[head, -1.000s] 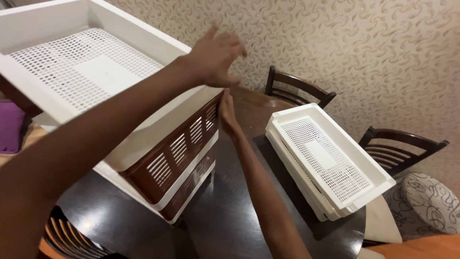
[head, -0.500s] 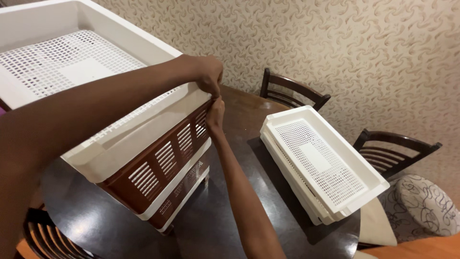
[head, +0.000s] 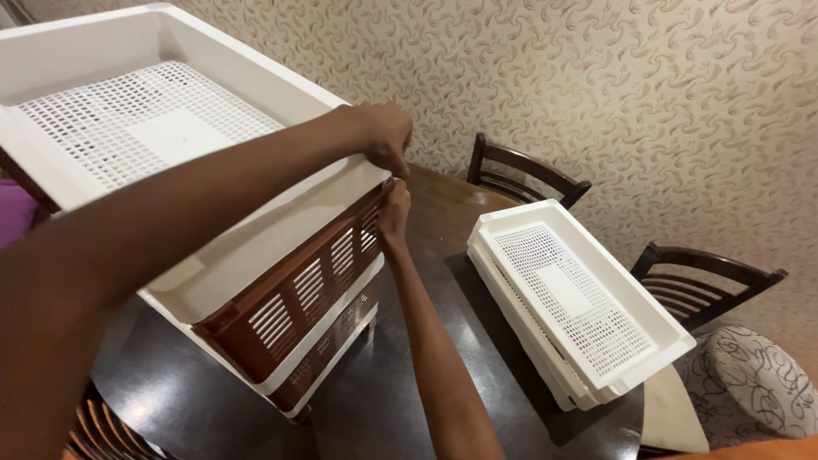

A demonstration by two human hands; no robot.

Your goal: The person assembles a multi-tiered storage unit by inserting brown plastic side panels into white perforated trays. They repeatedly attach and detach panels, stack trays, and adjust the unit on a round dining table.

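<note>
White plastic fills most of my view: a big perforated tray (head: 162, 145) sits on top of the brown rack (head: 290, 298), which stands on the dark round table (head: 213, 409). My left hand (head: 383, 136) is curled over the tray's far corner rim, fingers closed on that edge. My right hand (head: 394, 209) comes up from below at the same corner, fingers pressed narrow against the rack's upper corner just under the tray; whether they pinch anything I can't tell.

Judging by the look of it, this tray is light and fairly stiff, thin-walled with a mesh floor that would flex if I pushed there. The smooth rim could slip, so the thick lip at the corners and long edges is the place to grip, not the mesh.

Its long axis runs from near left, by my shoulder, away to the far right corner under my hands, open side up, tilted a little toward me. Off to the right, well apart, a stack of white trays (head: 579, 307) lies on the table, pointing from the far chair (head: 524, 175) toward the near right, where a second chair (head: 707, 285) stands against the patterned wall (head: 648, 94).
</note>
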